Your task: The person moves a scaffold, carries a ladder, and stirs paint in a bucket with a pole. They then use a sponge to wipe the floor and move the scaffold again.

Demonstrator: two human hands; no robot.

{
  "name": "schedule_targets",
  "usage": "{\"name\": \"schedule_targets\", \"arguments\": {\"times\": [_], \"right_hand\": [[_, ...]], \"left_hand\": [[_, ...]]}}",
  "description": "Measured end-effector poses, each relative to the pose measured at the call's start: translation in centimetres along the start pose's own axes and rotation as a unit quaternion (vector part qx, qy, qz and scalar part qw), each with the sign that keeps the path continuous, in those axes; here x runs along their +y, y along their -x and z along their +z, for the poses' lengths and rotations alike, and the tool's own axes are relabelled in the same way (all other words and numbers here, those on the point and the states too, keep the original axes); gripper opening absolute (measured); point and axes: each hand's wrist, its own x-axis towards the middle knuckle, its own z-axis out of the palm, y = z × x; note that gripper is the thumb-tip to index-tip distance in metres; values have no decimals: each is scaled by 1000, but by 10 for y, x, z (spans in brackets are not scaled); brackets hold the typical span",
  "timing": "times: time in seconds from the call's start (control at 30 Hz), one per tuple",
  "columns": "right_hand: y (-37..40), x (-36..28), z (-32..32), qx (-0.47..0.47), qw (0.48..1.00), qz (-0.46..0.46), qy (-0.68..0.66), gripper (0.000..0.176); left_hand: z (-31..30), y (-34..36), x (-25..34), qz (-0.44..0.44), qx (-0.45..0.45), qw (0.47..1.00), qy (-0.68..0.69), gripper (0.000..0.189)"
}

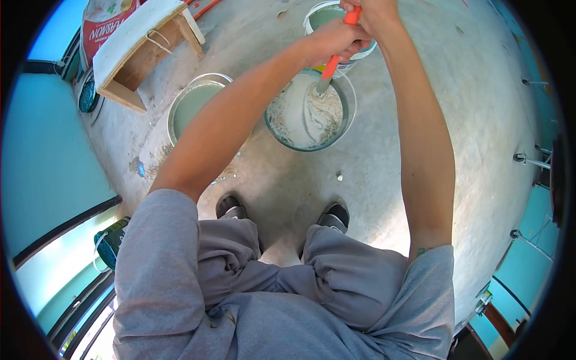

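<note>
On my left, a wooden stool (144, 42) stands beside a bucket of pale green paint (173, 114), with a printed sack (105, 24) behind them.

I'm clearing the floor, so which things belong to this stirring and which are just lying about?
In use: left hand, right hand, orange-handled stirrer, bucket of pale mix.
Lying about: bucket of greenish liquid, far bucket, wooden stool, red sack, teal can.
</note>
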Motion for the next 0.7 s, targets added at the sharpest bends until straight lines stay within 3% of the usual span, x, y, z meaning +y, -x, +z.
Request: {"name": "schedule_targets", "arguments": {"times": [0.5, 0.7], "right_hand": [[19, -19, -3, 31, 998, 61, -13, 63], [30, -35, 2, 12, 1000, 10, -25, 62]], "left_hand": [[17, 14, 3, -35, 2, 999, -3, 20], [29, 33, 19, -17, 1, 1000, -10, 20]]}}
